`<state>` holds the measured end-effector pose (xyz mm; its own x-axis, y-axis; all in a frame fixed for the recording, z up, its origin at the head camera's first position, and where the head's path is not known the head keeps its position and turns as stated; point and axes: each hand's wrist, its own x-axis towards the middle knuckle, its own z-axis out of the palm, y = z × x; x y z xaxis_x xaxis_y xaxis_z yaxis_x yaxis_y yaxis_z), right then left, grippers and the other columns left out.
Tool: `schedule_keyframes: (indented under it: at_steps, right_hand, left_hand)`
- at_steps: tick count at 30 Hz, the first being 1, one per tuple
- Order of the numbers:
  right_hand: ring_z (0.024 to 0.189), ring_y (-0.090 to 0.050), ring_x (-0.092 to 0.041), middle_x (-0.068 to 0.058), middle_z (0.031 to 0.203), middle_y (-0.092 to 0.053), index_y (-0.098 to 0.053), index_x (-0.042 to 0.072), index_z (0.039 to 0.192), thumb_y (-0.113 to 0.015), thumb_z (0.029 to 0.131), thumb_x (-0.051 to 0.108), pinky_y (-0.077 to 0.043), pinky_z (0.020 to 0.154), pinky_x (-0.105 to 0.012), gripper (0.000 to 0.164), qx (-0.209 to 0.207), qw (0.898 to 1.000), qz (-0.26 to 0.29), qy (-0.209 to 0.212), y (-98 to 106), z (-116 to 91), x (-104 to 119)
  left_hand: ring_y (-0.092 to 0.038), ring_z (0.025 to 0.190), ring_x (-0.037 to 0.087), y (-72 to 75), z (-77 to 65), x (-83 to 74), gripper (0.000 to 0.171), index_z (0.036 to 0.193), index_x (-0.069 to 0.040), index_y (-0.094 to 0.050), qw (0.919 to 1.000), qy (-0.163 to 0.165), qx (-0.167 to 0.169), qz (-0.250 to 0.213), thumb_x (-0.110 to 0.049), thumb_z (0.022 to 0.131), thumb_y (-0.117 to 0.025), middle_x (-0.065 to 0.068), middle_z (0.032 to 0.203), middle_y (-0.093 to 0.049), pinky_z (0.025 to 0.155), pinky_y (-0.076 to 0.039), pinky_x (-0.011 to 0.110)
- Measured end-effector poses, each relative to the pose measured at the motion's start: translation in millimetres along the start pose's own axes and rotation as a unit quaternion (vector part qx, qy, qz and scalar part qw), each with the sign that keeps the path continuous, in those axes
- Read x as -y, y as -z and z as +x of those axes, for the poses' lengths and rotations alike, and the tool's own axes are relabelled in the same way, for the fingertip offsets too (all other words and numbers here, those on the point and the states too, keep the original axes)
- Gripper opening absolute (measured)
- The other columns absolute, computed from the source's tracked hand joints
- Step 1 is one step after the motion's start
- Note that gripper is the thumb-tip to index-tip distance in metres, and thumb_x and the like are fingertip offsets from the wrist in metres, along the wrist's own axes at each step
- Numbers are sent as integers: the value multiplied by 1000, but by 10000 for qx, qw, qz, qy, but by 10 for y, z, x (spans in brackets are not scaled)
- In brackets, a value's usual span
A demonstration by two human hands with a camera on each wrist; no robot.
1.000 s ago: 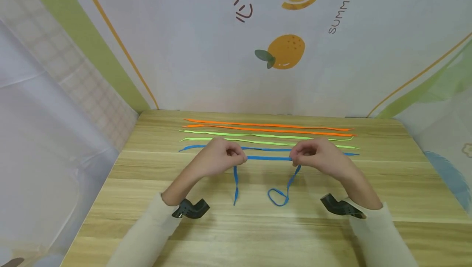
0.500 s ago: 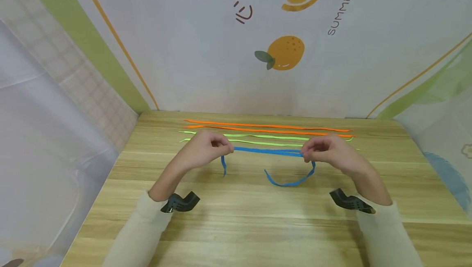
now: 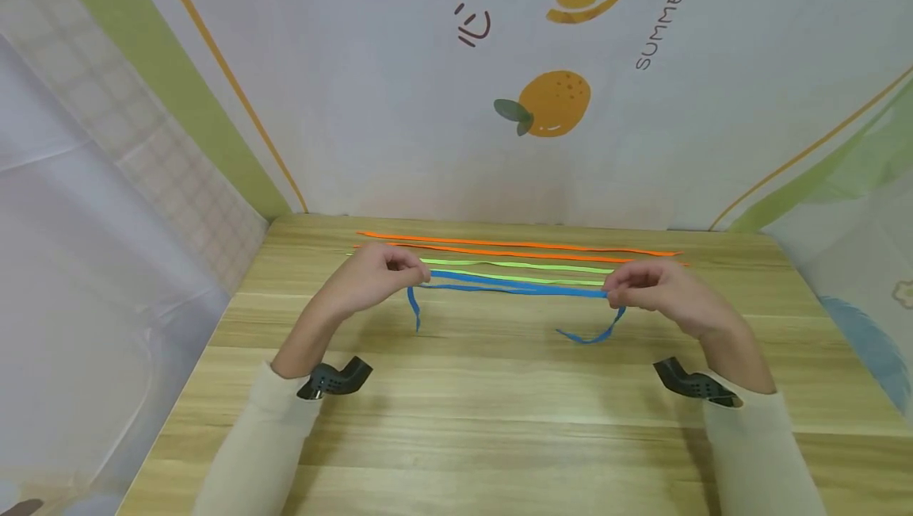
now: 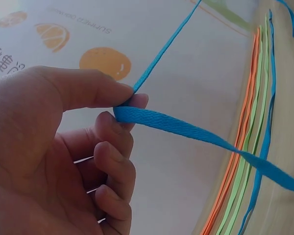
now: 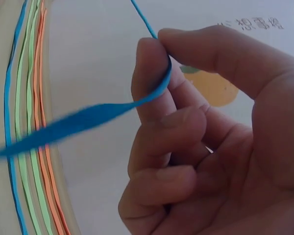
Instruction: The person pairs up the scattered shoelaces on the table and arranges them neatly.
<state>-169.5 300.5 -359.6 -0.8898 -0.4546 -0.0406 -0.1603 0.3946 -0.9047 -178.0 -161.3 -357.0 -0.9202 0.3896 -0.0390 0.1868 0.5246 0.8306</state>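
Note:
A flat blue shoelace (image 3: 485, 280) is stretched in the air between my two hands. My left hand (image 3: 374, 274) pinches it between thumb and forefinger, and a short tail hangs below. My right hand (image 3: 659, 290) pinches the other side, its tail curving inward toward the table. In the left wrist view the lace (image 4: 171, 125) bends sharply at my left fingertips. In the right wrist view it passes over the right forefinger. A second blue shoelace (image 4: 270, 117) lies on the table beneath and partly behind the held one.
Two light green shoelaces (image 3: 521, 265) and two orange shoelaces (image 3: 521, 244) lie straight and parallel behind the blue ones, running left to right. The wooden table (image 3: 492, 421) ends at a white printed curtain (image 3: 399, 104) behind them.
My hands have moved apart, the left one leftward and slightly away, the right one rightward. The span of blue shoelace between them has grown longer, and the hanging tails have shortened.

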Motion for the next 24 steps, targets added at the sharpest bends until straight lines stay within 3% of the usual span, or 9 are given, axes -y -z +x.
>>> schedule_keyframes:
  at_steps: [7, 11, 14, 18, 24]
  right_hand:
    - [90, -63, -20, 5, 92, -76, -79, 2, 109, -72, 103, 6, -48, 77, -32, 10, -290, 9992, -181, -186, 98, -32, -64]
    - [74, -52, -18, 7, 76, -60, -78, 2, 108, -73, 103, 4, -41, 72, -34, 8, -319, 9993, -92, -186, 148, -37, -113]
    - [68, -45, -19, 6, 76, -55, -79, 6, 105, -71, 104, 3, -39, 71, -36, 9, -321, 9992, -1, -230, 195, -43, -160]
    - [72, -45, -20, 7, 88, -66, -81, 10, 106, -70, 106, 3, -39, 72, -36, 12, -366, 9986, 159, -332, 267, -61, -227]
    - [70, -43, -21, 5, 84, -65, -79, 5, 108, -66, 107, -1, -39, 71, -34, 14, -489, 9972, 485, -304, 366, -101, -322]
  left_hand:
    - [-68, 111, 26, 79, 9, 66, 19, 98, -12, -82, 9998, 47, -11, -200, -19, 106, -66, 5, 115, -79, 95, -50, 44]
    - [-68, 113, 27, 102, 27, 121, 19, 101, -11, -83, 9996, 126, -36, -253, -19, 106, -67, 6, 117, -79, 97, -50, 45]
    - [-68, 115, 29, 128, 32, 157, 19, 104, -10, -84, 9995, 148, -58, -259, -20, 107, -67, 7, 118, -78, 100, -50, 47]
    - [-68, 118, 29, 167, 28, 194, 20, 105, -8, -83, 9994, 147, -61, -293, -19, 108, -66, 7, 120, -78, 103, -51, 49]
    - [-67, 120, 30, 219, 32, 248, 21, 103, -9, -82, 9994, 204, -75, -263, -20, 109, -66, 8, 123, -77, 103, -50, 49]
